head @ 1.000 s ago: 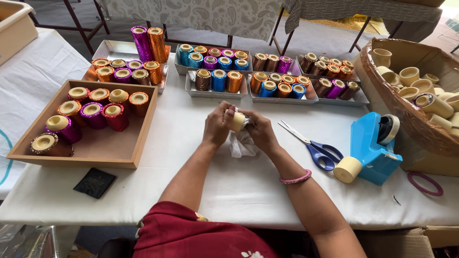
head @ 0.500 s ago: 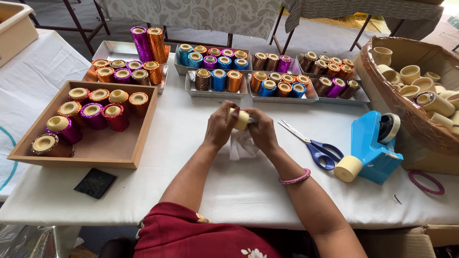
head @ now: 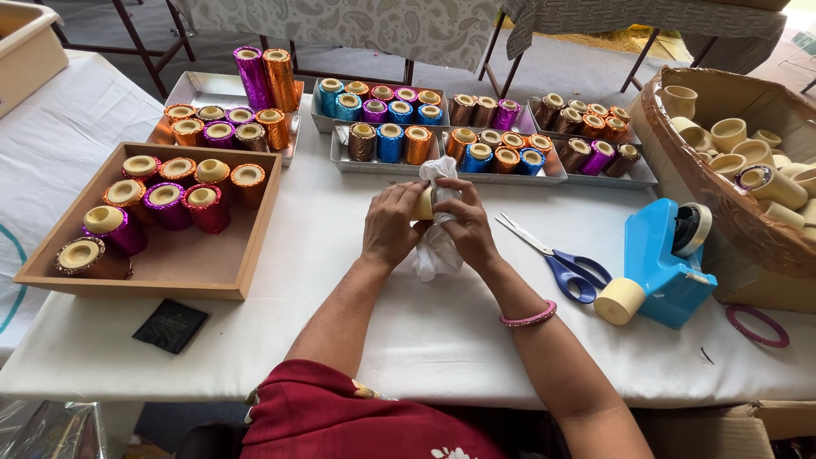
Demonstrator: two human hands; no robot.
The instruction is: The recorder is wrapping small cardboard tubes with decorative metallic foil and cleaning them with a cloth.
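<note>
Both my hands meet at the middle of the white-covered table. My left hand (head: pixel 393 226) and my right hand (head: pixel 465 228) together grip a cream plastic spool (head: pixel 424 204) partly wrapped in a shiny silver-white foil sheet (head: pixel 436 252). The foil bunches up above my fingers and hangs down below them. Most of the spool is hidden by my fingers. A pink bangle (head: pixel 529 319) sits on my right wrist.
A wooden tray (head: pixel 228 285) at left holds foil-wrapped spools. Metal trays (head: pixel 344 160) of coloured wrapped spools line the back. Blue-handled scissors (head: pixel 563 263) and a blue tape dispenser (head: pixel 661 256) lie right. A basket (head: pixel 716 197) of bare cream spools stands far right. A black packet (head: pixel 171 325) lies front left.
My hands have turned the spool between them and the foil now covers more of it, bunching above my fingers. The hands stay in the same spot.
</note>
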